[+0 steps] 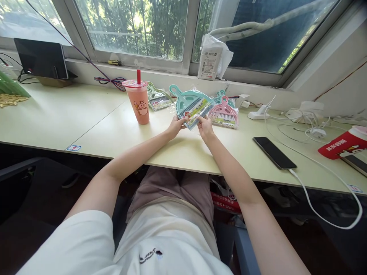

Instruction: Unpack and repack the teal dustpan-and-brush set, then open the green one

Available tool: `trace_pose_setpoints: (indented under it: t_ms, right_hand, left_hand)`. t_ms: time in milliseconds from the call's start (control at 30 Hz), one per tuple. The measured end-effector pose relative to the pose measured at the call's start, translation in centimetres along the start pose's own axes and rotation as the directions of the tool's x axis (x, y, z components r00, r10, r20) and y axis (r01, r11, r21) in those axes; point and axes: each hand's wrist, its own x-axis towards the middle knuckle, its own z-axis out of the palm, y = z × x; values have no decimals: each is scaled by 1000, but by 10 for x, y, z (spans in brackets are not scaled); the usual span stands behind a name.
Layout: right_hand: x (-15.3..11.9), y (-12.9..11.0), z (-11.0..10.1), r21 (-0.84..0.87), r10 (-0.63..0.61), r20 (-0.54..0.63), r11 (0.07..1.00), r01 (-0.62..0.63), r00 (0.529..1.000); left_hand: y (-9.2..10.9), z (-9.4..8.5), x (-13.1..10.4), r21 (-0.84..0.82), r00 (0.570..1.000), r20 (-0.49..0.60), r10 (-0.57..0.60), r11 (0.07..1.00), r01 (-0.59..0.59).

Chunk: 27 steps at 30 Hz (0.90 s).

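Observation:
A teal dustpan-and-brush set [191, 103] in clear wrap, with a printed label, is tilted above the desk. My left hand [176, 127] grips its lower left edge, and my right hand [205, 126] pinches the lower right edge. Just behind and to the right lies a wrapped pink dustpan set [225, 114], with another teal one [220, 95] partly hidden behind it. On the left, a green dustpan set [158, 100] lies on the desk, beside a pink drink cup [138, 101] with a red straw.
On the pale desk [109, 131] a black phone [274, 152] charges at the right, near tangled white cables, a power strip [259, 114] and a red cup [344, 144]. A tablet [41, 59] stands back left; a wrapped box [210, 61] rests on the sill.

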Motion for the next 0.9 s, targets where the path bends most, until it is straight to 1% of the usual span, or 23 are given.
trace_pose_setpoints:
  t_ms: [200,400,567,633,700,733,767,800,833,867,900]
  right_hand:
    - [1,-1,2,6,20,-3,1000,-20,1000]
    - [0,0,-1,-4,16,28,1000,-16,999]
    - [6,5,-3,-13,29,29,1000,-28,999]
    - [12,4,-5,-40,54,25,998,-53,998]
    - [17,0,-11,-113,63,3,992,-63,998]
    - [19,-3,-15,-169,32,-23,985,-35,999]
    - [20,-7,-20,-238,-38,-54,971,25,998]
    - [20,-12,-25,-315,-142,-77,943,111,987]
    - [19,-18,-30,-394,-261,-84,895,209,962]
    - [16,-23,-33,-465,-373,-68,833,302,925]
    - [12,-29,-36,-521,-458,-33,766,376,888]
  left_hand:
    - [1,0,0,13,1000,-14,-11,1000,11]
    - [0,-2,1,37,1000,-3,-17,999,17]
    - [-2,-4,4,36,1000,-9,-27,999,28]
    - [-1,-5,7,35,999,-6,-42,999,42]
    - [1,-7,11,38,998,-21,-60,997,61]
    - [3,-9,13,40,997,-38,-61,997,63]
    - [6,-11,16,43,996,-62,-57,997,60]
    - [9,-14,18,43,995,-90,-49,998,53]
    - [12,-17,21,39,993,-114,-35,998,40]
    - [14,-20,23,28,990,-135,-31,999,35]
    - [17,-24,25,11,989,-145,-35,999,37]
